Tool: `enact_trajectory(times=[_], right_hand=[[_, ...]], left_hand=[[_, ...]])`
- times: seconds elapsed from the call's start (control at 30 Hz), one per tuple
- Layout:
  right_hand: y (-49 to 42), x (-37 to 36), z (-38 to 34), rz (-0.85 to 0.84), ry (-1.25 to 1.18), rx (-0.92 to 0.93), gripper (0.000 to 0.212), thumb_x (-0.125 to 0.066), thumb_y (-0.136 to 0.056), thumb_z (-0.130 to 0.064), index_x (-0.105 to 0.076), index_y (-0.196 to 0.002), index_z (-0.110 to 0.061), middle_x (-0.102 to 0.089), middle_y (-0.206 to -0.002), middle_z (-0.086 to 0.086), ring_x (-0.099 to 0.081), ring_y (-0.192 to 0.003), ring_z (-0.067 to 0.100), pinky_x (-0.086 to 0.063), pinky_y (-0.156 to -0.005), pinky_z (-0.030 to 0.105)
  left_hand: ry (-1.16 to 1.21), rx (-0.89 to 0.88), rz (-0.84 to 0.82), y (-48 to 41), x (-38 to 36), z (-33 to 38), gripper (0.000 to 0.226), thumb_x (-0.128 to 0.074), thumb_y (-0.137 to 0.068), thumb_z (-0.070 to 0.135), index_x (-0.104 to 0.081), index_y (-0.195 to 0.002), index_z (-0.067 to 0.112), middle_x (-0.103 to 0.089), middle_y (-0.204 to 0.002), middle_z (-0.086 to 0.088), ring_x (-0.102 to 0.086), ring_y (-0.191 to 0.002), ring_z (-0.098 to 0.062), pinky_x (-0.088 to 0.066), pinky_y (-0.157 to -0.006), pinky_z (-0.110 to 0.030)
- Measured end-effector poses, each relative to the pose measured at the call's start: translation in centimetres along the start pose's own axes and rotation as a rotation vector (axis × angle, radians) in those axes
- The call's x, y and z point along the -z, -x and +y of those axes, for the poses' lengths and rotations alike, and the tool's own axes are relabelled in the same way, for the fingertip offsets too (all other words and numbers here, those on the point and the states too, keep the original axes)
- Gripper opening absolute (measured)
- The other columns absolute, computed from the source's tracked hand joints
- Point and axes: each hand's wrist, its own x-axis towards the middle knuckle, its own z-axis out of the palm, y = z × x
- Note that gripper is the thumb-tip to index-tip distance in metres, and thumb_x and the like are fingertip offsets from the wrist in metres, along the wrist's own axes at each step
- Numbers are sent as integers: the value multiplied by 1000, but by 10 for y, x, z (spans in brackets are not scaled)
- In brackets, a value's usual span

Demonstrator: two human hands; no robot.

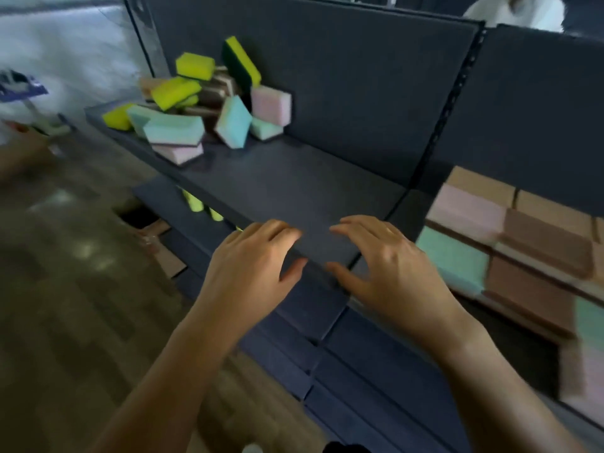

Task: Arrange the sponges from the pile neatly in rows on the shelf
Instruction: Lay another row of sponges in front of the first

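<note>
**Loose pile may spill off the shelf**

The pile point(202, 106) of sponges sits heaped at the far left of the shelf point(294, 184), some close to its front edge, and one green-backed sponge point(242, 63) leans on the back panel point(343, 76). Pulling from underneath would likely tumble others to the floor point(81, 289). The left hand point(251, 259) and right hand point(389, 266) hover empty, fingers spread, at the near edge, well apart from the pile; a long reach risks knocking it.

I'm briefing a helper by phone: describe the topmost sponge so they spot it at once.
Find the dark shelf; a sponge pile sits at its left end. At the pile's back one sponge leans upright against the panel. Only it pairs yellow with dark green.
</note>
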Motion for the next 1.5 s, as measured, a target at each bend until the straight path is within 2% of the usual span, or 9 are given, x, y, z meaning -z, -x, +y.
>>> enact_trajectory(times=[0.33, 0.53, 0.8, 0.9, 1.03, 1.23, 1.37, 1.43, 1.5], right_hand=[[-165, -54, -52, -15, 17, -2, 53, -62, -91, -40, -48, -140, -22, -47, -140, -2, -47, -127, 23, -46, -97, 40], [-236, -85, -43, -116, 25, -28, 58, -58, -94, -40, -39, -145, -21, -42, -145, -1, -42, -131, 23, -43, -99, 39], [-315, -125, -33, -78, -151, -22, 62, -63, -92, -38, -41, -144, -13, -51, -136, 10, -51, -122, 28, -47, -98, 42], [-340, -139, -38, -66, -172, -73, 61, -58, -95, -43, -39, -143, -10, -53, -129, 13, -56, -112, 29, -49, -90, 40], [-363, -156, -42, -93, -142, -156, 69, -54, -94, -52, -36, -142, -6, -52, -129, 18, -55, -112, 33, -46, -90, 41], [-399, -176, -54, -50, -170, -325, 82, -60, -87, -60, -32, -141, -4, -50, -127, 18, -53, -114, 36, -46, -89, 42], [-414, -192, -59, -81, -178, -442, 81, -63, -89, -49, -27, -143, -1, -50, -131, 21, -54, -116, 38, -46, -92, 44], [-415, -192, -61, -73, -203, -462, 71, -64, -91, -38, -31, -141, -1, -52, -127, 21, -55, -112, 36, -45, -85, 39], [-408, -186, -65, -44, -242, -458, 60, -65, -89, -29, -37, -137, -5, -56, -121, 17, -58, -104, 33, -43, -74, 33]], left_hand=[[-123, 64, -66, -83, 11, -133, 47, -65, -85, 41, -57, -125, 19, -58, -117, 0, -58, -106, -24, -48, -83, -38], [-113, 125, -102, -118, -5, -173, 49, -59, -89, 41, -49, -133, 23, -52, -124, 2, -52, -115, -21, -43, -88, -35], [-115, 215, -39, -140, -14, -212, 50, -62, -87, 39, -49, -134, 27, -53, -131, 5, -50, -121, -17, -41, -96, -33], [-128, 236, -8, -144, -14, -229, 43, -61, -87, 39, -55, -128, 26, -56, -126, 4, -55, -114, -18, -44, -92, -34], [-150, 225, 7, -147, -16, -250, 43, -66, -84, 38, -58, -124, 25, -58, -122, 3, -57, -110, -20, -46, -89, -35], [-134, 144, 10, -166, -14, -295, 58, -68, -83, 43, -53, -134, 21, -52, -134, -1, -51, -121, -24, -44, -94, -41], [-70, 103, -109, -185, -13, -329, 77, -64, -82, 58, -36, -146, 27, -37, -148, 1, -34, -136, -21, -34, -106, -41], [-63, 63, -179, -196, -16, -346, 82, -58, -83, 65, -26, -150, 31, -28, -155, 2, -24, -143, -20, -28, -112, -41], [-48, 22, -240, -204, -21, -359, 82, -56, -83, 67, -26, -151, 32, -30, -155, 2, -26, -143, -21, -26, -112, -40]])
